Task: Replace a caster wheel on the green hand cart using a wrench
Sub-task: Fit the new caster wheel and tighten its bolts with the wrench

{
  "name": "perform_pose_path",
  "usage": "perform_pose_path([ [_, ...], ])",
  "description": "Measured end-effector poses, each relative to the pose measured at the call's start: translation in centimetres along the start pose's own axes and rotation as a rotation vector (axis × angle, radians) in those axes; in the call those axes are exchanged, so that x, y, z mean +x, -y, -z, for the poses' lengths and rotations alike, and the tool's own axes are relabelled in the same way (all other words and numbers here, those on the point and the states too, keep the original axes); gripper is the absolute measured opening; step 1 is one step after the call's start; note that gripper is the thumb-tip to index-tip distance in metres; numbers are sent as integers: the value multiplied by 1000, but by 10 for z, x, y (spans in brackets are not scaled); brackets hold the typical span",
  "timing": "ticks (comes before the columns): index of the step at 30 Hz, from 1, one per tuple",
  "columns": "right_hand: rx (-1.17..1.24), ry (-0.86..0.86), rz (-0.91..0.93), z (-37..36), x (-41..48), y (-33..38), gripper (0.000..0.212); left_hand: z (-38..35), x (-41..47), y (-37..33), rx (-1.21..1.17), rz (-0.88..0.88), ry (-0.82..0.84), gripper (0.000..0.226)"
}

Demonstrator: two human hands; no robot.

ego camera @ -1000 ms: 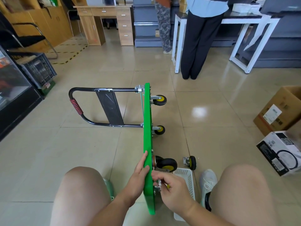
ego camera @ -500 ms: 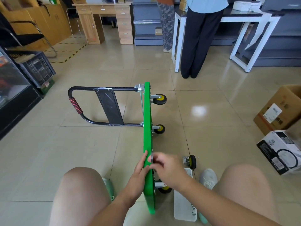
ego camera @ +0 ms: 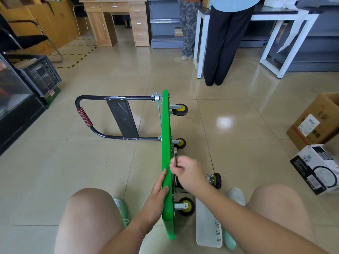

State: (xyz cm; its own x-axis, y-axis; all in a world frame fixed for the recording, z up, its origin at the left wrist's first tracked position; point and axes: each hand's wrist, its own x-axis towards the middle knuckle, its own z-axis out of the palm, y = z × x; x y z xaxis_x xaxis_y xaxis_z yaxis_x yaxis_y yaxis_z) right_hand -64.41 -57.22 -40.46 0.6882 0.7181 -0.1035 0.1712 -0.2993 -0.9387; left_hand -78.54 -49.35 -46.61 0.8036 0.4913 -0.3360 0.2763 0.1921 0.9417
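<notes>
Green and tipped up on its long edge, the hand cart stands on the tiled floor between the person's bare knees, its underside facing right and its black handle lying flat on the tiles to the left. The left hand rests against the near part of the cart's deck, fingers straight along the green edge and not curled round anything. The right hand is closed around a thin metal wrench, which points up along the underside toward the mounting hardware; the wrench head is too small to make out. Three yellow-hubbed wheels are mounted on the underside: a far wheel, a middle wheel and a near wheel. A loose caster lies on the tiles just right of the right hand. A white basket sits near the right forearm, and a cardboard box stands well apart at the right.
</notes>
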Motion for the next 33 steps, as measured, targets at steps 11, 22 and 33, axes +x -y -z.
perform_pose_path([
  [11, 152, -91, 24, 28, -34, 0, 32, -1, -1, -2, -6, 0, 8, 55],
  [22, 120, -93, 129, -6, -79, -34, 41, -1, -3, -2, -18, -21, 1, 55],
  [33, 17, -67, 72, -7, -32, -17, 24, -1, -2, -2, -24, -19, -11, 53],
])
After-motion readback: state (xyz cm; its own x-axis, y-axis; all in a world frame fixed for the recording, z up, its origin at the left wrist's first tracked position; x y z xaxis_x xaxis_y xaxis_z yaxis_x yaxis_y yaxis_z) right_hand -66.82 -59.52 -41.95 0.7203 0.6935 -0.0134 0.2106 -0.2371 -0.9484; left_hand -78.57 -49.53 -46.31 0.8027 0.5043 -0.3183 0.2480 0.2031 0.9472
